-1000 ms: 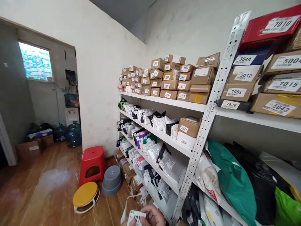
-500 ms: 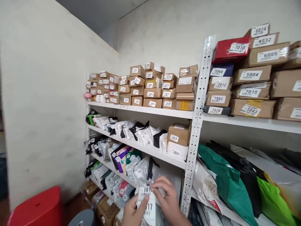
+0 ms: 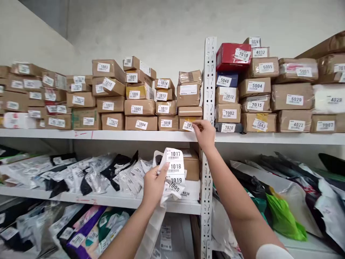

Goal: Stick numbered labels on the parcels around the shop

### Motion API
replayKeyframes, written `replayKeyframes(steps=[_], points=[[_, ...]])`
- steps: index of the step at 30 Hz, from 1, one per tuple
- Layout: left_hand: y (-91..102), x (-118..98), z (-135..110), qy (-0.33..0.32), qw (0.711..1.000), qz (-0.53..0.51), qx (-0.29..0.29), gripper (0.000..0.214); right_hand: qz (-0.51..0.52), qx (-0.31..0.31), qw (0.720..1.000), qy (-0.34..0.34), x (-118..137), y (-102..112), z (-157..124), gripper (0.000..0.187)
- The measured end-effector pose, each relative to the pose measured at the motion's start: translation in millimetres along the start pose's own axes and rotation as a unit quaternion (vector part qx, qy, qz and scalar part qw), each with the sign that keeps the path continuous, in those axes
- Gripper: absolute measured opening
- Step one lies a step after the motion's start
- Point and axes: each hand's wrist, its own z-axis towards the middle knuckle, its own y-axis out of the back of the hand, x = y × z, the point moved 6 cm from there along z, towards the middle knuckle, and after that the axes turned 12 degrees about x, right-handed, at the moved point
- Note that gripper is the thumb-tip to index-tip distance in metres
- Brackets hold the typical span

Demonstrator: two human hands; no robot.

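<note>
We counted 2 hands: left hand point(image 3: 154, 183) pinching 1 label strip point(image 3: 175, 167) between thumb and fingers, held in front of the lower shelf point(image 3: 113, 200); right hand point(image 3: 205, 136) with fingers pressed together on the edge of 1 single label point(image 3: 187, 126), digits starting 101, last one covered. That label was against the bottom box point(image 3: 185, 118) in a stack of 4 on the top shelf point(image 3: 148, 136), just left of the white post point(image 3: 210, 72). Strip: we read 4 numbers, 1017, 1018, 1019, 1005. Right of post: 1 red box point(image 3: 233, 48), 1 blue box point(image 3: 234, 82) under it. Half a second earlier we had both hands together at the strip, bottom box unlabelled; now hands were apart, right one raised, shelves closer
</note>
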Motion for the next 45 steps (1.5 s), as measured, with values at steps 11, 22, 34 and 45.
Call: replayKeyframes(steps=[11, 22, 34, 45], points=[[19.0, 27.4, 74.0, -0.075, 0.988, -0.045, 0.127, 0.039, 0.024, 0.218, 0.974, -0.047, 25.0, -33.9, -13.0, 0.044], [0.5, 39.9, 115.2, 0.012, 0.871, -0.277, 0.406, 0.062, 0.117, 0.166, 0.963, -0.179, 15.1, -87.0, -43.8, 0.021], [-6.2, 41.8, 121.8, 0.056, 0.857, -0.308, 0.409, 0.054, -0.048, 0.019, 0.994, -0.095, 33.7, -76.7, -37.8, 0.006], [-5.3, 72.2, 103.8, 0.036, 0.849, -0.263, 0.456, 0.044, -0.016, -0.008, 0.991, -0.131, 20.8, -73.1, -33.6, 0.01]])
